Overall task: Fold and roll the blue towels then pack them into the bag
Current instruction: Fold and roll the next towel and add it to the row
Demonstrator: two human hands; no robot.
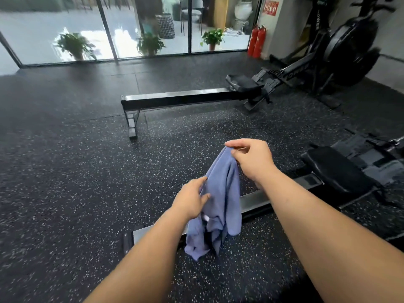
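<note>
A blue towel (220, 204) hangs bunched and crumpled in the air in front of me, above the near rowing machine's rail. My right hand (251, 158) pinches its top corner between thumb and fingers and holds it up. Lower down, my left hand (192, 200) takes hold of the towel's left edge at mid-height with its fingers curled into the cloth. The towel's bottom end dangles free just above the floor. No bag is in view.
A rowing machine rail (258, 202) and black seat (334, 169) lie just beyond the towel. A second rower (179, 99) stands farther back. Speckled black rubber floor (65, 171) spreads to the left. Potted plants, glass doors and two red extinguishers (256, 41) line the far wall.
</note>
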